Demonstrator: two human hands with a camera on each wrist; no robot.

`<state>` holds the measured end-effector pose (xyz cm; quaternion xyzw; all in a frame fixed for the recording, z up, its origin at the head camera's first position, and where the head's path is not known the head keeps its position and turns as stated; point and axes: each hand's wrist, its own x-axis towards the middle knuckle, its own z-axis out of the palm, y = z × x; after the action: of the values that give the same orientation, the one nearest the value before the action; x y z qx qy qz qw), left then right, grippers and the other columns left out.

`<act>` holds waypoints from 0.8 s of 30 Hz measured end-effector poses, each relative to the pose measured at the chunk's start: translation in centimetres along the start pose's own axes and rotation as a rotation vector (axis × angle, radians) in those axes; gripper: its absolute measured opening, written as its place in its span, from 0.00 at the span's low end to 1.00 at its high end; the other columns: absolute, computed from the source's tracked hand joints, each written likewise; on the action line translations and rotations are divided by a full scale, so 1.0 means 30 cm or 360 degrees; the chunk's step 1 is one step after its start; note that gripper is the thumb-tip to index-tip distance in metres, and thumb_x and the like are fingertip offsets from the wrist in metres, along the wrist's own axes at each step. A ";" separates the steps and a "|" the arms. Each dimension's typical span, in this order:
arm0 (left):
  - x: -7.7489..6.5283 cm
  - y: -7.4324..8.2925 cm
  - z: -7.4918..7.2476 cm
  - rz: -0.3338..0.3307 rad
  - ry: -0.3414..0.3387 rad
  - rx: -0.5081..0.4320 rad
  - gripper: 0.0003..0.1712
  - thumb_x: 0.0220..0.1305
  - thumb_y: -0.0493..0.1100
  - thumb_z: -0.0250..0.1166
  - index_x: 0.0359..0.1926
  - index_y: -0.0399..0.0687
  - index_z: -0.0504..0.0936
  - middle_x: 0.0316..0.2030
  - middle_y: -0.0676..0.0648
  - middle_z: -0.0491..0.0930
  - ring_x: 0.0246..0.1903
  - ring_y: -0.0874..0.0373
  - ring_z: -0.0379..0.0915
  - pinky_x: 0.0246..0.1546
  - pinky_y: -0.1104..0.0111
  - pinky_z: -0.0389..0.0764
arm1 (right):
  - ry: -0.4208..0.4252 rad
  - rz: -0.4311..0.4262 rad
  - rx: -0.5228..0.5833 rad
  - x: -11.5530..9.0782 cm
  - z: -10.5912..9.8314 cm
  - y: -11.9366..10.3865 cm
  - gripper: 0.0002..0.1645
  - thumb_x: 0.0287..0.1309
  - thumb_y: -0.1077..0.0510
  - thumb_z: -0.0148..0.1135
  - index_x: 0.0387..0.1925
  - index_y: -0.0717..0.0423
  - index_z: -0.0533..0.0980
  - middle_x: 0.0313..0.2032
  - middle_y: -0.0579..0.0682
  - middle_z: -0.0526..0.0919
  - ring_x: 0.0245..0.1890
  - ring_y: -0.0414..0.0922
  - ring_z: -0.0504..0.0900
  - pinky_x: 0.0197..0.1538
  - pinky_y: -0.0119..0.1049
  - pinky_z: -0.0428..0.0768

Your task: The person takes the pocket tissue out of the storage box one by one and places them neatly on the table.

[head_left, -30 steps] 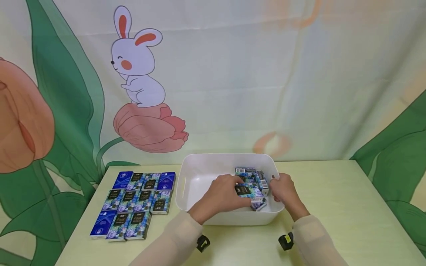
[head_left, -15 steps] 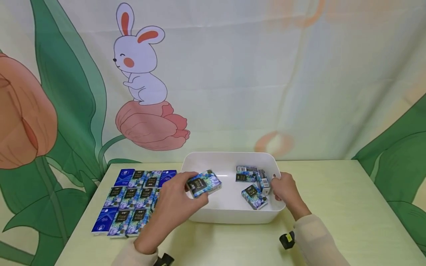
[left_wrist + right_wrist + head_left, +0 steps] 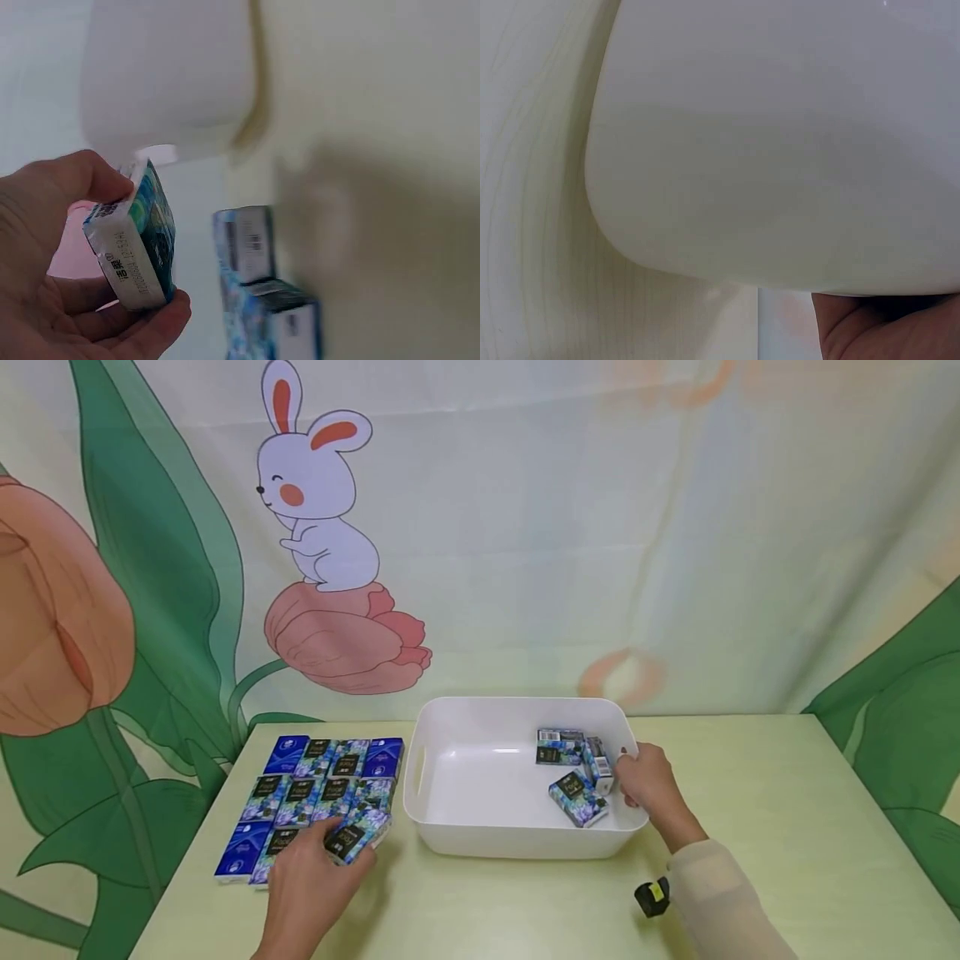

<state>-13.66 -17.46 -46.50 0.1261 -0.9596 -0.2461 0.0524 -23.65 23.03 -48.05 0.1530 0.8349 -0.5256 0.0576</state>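
Note:
My left hand (image 3: pixel 309 878) pinches a blue floral pocket tissue pack (image 3: pixel 351 842) by its edges, thumb on one side and fingers on the other. In the left wrist view this tissue pack (image 3: pixel 133 262) is tilted, its printed white end towards the camera. Below it, rows of tissue packs (image 3: pixel 302 802) lie side by side on the table, partly hidden by the hand. With curled fingers my right hand (image 3: pixel 654 789) grips the right-end handle of a white plastic bin (image 3: pixel 525 843). Several floral tissue packs (image 3: pixel 577 797) lie loosely at the bin's right end.
Some plain dark blue packs (image 3: pixel 243 852) sit among the floral ones in the rows. The pale table (image 3: pixel 780 827) extends to the right of the bin. Behind it hangs a cloth backdrop (image 3: pixel 510 543) with a printed rabbit and flowers.
My left hand has lifted a tissue pack out of the bin and carried it left and nearer, over the front of the rows. The right hand stays on the bin's handle.

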 end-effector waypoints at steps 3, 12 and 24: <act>-0.005 -0.027 0.059 0.0016 0.0025 0.0123 0.41 0.51 0.57 0.75 0.56 0.29 0.79 0.50 0.26 0.79 0.49 0.29 0.76 0.48 0.38 0.75 | 0.0012 0.0002 0.0007 0.002 -0.005 0.005 0.15 0.64 0.62 0.43 0.41 0.70 0.73 0.13 0.49 0.68 0.10 0.40 0.64 0.16 0.32 0.67; 0.003 -0.044 0.167 0.0056 -0.0066 0.0635 0.43 0.54 0.62 0.72 0.54 0.27 0.76 0.49 0.27 0.71 0.44 0.32 0.74 0.40 0.40 0.80 | 0.0006 0.0014 0.0038 0.009 -0.012 0.014 0.17 0.66 0.62 0.43 0.45 0.72 0.72 0.14 0.49 0.68 0.10 0.40 0.64 0.16 0.32 0.66; -0.002 0.099 0.073 0.0404 0.0184 0.0297 0.33 0.56 0.56 0.73 0.53 0.35 0.81 0.43 0.34 0.76 0.39 0.38 0.76 0.34 0.45 0.81 | 0.0006 0.0012 0.0035 0.004 -0.004 0.006 0.15 0.64 0.63 0.43 0.42 0.71 0.72 0.14 0.49 0.67 0.10 0.40 0.63 0.16 0.32 0.66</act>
<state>-14.60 -13.94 -46.97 0.0220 -0.9819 -0.1396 0.1263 -23.69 23.23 -48.17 0.1578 0.8285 -0.5344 0.0564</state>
